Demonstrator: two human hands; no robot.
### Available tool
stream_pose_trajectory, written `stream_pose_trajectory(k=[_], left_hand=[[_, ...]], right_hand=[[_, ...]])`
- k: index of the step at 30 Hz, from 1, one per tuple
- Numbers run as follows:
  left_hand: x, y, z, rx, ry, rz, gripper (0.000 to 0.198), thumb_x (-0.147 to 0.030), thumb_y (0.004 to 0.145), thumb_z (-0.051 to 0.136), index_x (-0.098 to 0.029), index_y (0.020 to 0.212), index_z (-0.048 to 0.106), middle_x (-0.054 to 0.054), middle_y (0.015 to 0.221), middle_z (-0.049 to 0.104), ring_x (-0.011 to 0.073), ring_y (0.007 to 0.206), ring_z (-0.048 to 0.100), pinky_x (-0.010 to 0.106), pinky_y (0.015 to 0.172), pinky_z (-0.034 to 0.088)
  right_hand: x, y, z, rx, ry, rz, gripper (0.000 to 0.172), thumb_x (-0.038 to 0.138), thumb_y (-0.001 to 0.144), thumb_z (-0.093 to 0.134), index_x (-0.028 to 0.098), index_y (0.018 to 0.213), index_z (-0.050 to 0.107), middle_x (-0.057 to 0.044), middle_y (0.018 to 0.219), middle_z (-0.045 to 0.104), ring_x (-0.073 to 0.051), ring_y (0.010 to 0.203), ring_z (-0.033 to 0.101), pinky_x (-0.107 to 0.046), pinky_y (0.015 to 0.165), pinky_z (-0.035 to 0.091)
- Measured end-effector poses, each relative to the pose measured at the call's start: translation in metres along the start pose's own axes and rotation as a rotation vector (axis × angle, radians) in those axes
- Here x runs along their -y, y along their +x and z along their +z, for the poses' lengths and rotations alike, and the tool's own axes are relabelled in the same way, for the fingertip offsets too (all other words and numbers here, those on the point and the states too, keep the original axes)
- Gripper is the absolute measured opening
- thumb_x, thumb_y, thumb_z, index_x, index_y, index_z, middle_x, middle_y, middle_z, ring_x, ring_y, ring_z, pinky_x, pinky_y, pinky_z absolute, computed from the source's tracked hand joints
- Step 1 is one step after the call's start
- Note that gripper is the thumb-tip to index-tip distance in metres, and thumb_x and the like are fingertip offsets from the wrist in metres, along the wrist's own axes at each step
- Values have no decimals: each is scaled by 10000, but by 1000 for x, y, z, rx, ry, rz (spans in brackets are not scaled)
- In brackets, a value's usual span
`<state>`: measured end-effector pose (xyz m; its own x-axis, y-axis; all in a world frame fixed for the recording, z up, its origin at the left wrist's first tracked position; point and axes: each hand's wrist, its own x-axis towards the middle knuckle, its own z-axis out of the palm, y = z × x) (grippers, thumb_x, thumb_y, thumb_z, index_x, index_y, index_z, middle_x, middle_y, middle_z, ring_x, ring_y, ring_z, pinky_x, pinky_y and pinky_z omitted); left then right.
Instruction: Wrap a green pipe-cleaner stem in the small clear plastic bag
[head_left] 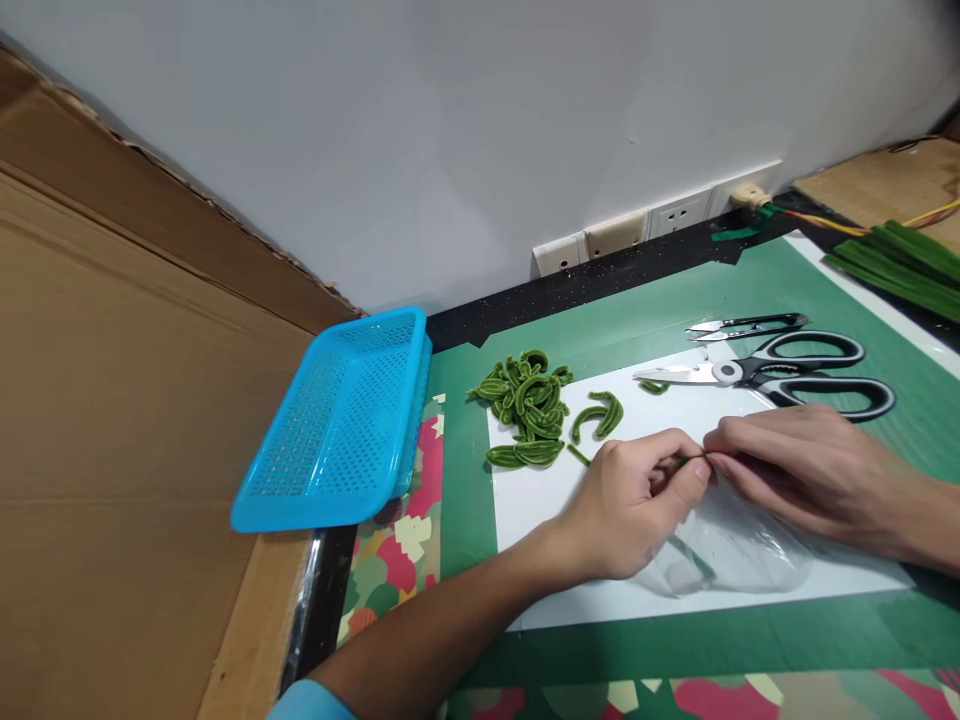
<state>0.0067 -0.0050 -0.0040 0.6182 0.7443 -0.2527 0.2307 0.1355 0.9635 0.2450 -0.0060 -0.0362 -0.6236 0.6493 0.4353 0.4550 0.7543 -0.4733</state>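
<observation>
My left hand (637,500) and my right hand (795,465) meet over a white sheet (540,500), fingertips pinched together on a thin green pipe-cleaner piece (694,458) held between them. Its other end (577,455) sticks out left of my left hand. A pile of bent green pipe-cleaner pieces (525,405) lies just beyond my left hand, with two loose curved ones (600,415) beside it. Large black-handled scissors (780,375) lie on the sheet just beyond my right hand.
A small pair of snips (746,326) lies behind the scissors. A blue plastic basket (341,420) rests tilted at the table's left edge against cardboard (112,400). A bundle of long green pipe cleaners (900,260) lies far right. Wall sockets (652,225) run along the back.
</observation>
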Motion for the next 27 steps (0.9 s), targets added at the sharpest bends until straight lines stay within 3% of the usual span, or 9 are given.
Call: stream_pose_trajectory(k=[13,27], left_hand=[[-2,-1,1,4,3,28,337,-481,1082,524,-177,966,613,-21,754,545,102,674,461,257,640,344],[-3,-1,1,-21,-35,21,387,-549,1045,592,-170,981,637,-26,751,529,103,673,470,269,643,345]], right_hand=[[6,6,-6,-33,125,91,135,170,1078,524,208,954,564,37,701,517,-96,549,473,-265,538,336],[8,7,-8,-21,240,152,154,200,1089,508,221,951,574,37,696,528,-97,548,446,-243,536,345]])
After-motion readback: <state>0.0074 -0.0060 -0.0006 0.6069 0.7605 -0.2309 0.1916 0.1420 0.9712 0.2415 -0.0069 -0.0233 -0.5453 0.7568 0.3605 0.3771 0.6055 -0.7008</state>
